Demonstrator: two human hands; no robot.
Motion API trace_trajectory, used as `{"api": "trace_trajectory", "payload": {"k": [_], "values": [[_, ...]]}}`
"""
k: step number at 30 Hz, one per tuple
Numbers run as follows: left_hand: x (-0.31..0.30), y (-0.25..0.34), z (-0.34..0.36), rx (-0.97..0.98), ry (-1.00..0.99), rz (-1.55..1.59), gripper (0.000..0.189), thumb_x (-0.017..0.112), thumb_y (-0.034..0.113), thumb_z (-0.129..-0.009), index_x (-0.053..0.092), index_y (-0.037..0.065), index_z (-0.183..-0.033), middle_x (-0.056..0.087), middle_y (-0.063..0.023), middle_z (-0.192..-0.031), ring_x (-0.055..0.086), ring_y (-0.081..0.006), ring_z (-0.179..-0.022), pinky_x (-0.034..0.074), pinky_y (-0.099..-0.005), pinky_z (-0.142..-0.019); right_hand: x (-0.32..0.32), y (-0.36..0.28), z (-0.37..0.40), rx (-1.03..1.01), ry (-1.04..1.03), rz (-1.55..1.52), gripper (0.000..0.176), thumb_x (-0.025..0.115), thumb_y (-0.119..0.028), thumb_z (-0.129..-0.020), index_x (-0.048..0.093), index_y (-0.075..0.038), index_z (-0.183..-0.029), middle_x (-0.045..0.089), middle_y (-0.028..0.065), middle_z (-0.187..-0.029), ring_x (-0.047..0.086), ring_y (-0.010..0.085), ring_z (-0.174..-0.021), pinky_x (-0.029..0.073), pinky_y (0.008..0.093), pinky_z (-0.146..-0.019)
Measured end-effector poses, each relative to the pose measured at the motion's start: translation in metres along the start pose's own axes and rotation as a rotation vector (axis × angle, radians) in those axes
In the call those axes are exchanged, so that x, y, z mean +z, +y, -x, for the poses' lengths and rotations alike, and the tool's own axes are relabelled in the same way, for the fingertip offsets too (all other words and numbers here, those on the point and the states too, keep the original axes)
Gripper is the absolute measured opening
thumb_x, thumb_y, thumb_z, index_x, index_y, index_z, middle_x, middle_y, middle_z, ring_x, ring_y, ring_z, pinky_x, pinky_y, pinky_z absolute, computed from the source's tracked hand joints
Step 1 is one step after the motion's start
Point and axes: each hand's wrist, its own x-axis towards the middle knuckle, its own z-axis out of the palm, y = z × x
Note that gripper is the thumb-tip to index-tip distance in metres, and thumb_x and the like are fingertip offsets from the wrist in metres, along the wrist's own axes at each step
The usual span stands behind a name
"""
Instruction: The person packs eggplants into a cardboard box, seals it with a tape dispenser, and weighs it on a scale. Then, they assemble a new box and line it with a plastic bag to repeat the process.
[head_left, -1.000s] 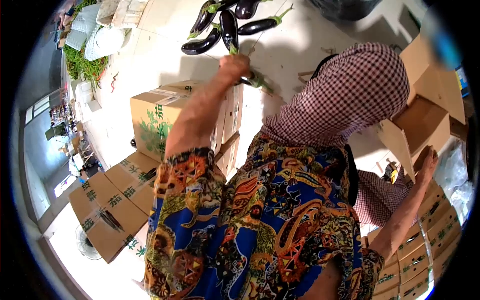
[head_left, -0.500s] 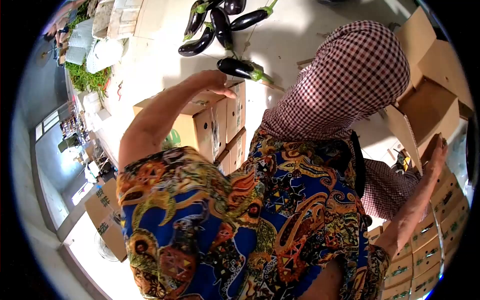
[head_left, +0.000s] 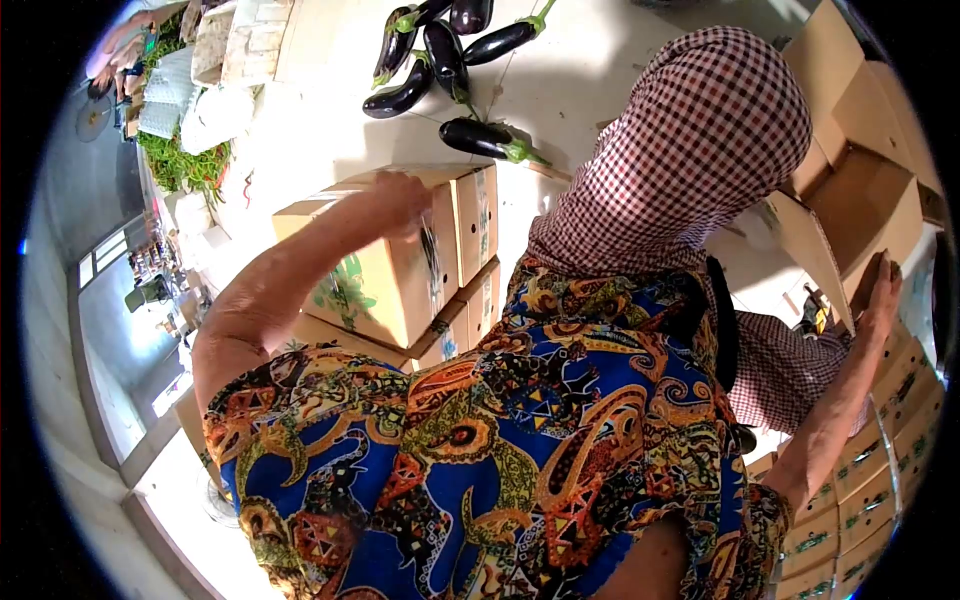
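- Two hands are at work, each on a different cardboard box, with the person's checked head cloth and patterned shirt filling the middle of the view.
- The left hand lies on the top of a closed carton, at its near upper edge. The fingers bend down over the seam, but the hand is blurred, so I cannot tell whether it grips the box or only rests on it.
- The closed carton bears a green print on its side and stands on lower cartons, left of the person's body.
- The right hand is spread flat, fingers straight, and presses against the near wall of an open carton far to the right. It grasps nothing.
- The open carton is tilted, with its flaps standing out and its bare brown inside showing.
- Below the right arm, a stack of cartons with green labels runs along the right edge.
- A single eggplant lies on the pale floor, just beyond the closed carton and apart from the left hand.
- Several more eggplants lie in a loose cluster farther off.
- A pile of green vegetables lies at the upper left, well apart from both hands.
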Motion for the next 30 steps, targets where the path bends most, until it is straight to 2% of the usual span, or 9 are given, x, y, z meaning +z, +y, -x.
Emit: {"api": "trace_trajectory", "payload": {"k": [4,8,10,13,22,24,25,27,30], "values": [[-0.013,-0.029,-0.002,-0.043,0.038,0.11,0.047,0.072,0.016,-0.066,0.057,0.002,-0.108,0.065,-0.0163,-0.09,0.063,-0.034,-0.09,0.05,-0.0486,-0.078,0.007,-0.032,0.02,0.041,0.117,0.195,0.046,0.042,-0.029,-0.097,0.042,-0.015,-0.141,0.033,0.0158,-0.147,0.038,0.03,-0.131,0.032,0.0371,-0.108],[-0.017,-0.02,0.008,-0.021,0.198,0.101,0.04,0.072,0.011,-0.064,0.06,0.003,-0.101,0.063,-0.0151,-0.093,0.06,-0.0333,-0.097,0.046,-0.0471,-0.083,-0.019,0.054,-0.02,-0.27,0.004,0.384,0.048,0.04,-0.007,-0.095,0.04,-0.017,-0.142,0.033,0.0157,-0.147,0.037,0.0304,-0.132,0.031,0.0367,-0.109],[-0.01,-0.018,0.003,-0.026,0.283,0.129,0.025,0.07,0.006,-0.06,0.063,0.003,-0.083,0.063,-0.0135,-0.085,0.061,-0.0332,-0.092,0.047,-0.0447,-0.077,-0.015,0.046,-0.012,-0.255,0.001,0.27,0.048,0.039,-0.013,-0.095,0.039,-0.017,-0.143,0.033,0.0154,-0.147,0.036,0.0301,-0.132,0.031,0.0367,-0.109],[-0.018,-0.015,0.0,-0.036,0.113,0.066,0.052,0.071,0.01,-0.067,0.058,0.004,-0.116,0.063,-0.0168,-0.099,0.058,-0.0335,-0.103,0.045,-0.0477,-0.089,-0.002,0.014,0.007,-0.172,0.023,0.072,0.048,0.038,-0.022,-0.096,0.038,-0.017,-0.143,0.033,0.0149,-0.148,0.034,0.0298,-0.134,0.03,0.0368,-0.11],[0.001,0.017,-0.013,0.076,0.132,-0.117,0.055,0.076,0.015,-0.062,0.057,0.004,-0.112,0.064,-0.0189,-0.093,0.062,-0.0369,-0.09,0.05,-0.0489,-0.078,0.004,-0.019,0.026,0.015,0.059,0.116,0.058,0.034,-0.048,-0.097,0.034,-0.016,-0.145,0.033,0.0135,-0.149,0.029,0.0289,-0.138,0.027,0.0372,-0.111],[-0.002,0.019,-0.019,0.086,0.039,-0.116,0.061,0.078,0.018,-0.061,0.053,0.005,-0.116,0.063,-0.018,-0.09,0.062,-0.0363,-0.089,0.05,-0.0487,-0.074,-0.007,0.027,0.005,-0.56,0.068,0.553,0.068,0.043,-0.056,-0.092,0.037,-0.012,-0.144,0.038,0.0183,-0.144,0.037,0.0305,-0.133,0.032,0.0379,-0.108],[-0.003,0.015,-0.017,0.06,0.043,-0.09,0.063,0.078,0.019,-0.061,0.052,0.005,-0.117,0.063,-0.0173,-0.089,0.063,-0.036,-0.088,0.05,-0.0483,-0.074,-0.006,0.033,0.0,-0.426,-0.001,0.122,0.067,0.052,-0.049,-0.091,0.038,-0.004,-0.14,0.043,0.0156,-0.14,0.041,0.0258,-0.13,0.034,0.035,-0.106],[-0.011,0.017,-0.009,0.019,0.014,-0.055,0.064,0.077,0.021,-0.065,0.05,0.004,-0.121,0.062,-0.0166,-0.09,0.062,-0.0348,-0.091,0.05,-0.0474,-0.077,0.005,0.032,-0.002,-0.231,-0.059,-0.281,0.066,0.052,-0.049,-0.091,0.039,-0.005,-0.139,0.042,0.0158,-0.139,0.039,0.0247,-0.131,0.035,0.0349,-0.106],[0.031,0.018,-0.041,0.14,0.478,-0.145,0.052,0.072,0.021,-0.073,0.054,0.004,-0.119,0.061,-0.0174,-0.101,0.058,-0.033,-0.1,0.048,-0.0461,-0.083,0.011,0.024,-0.001,-0.135,-0.038,-0.263,0.066,0.042,-0.057,-0.092,0.039,-0.012,-0.141,0.038,0.018,-0.141,0.035,0.0272,-0.132,0.035,0.0366,-0.105]]}}
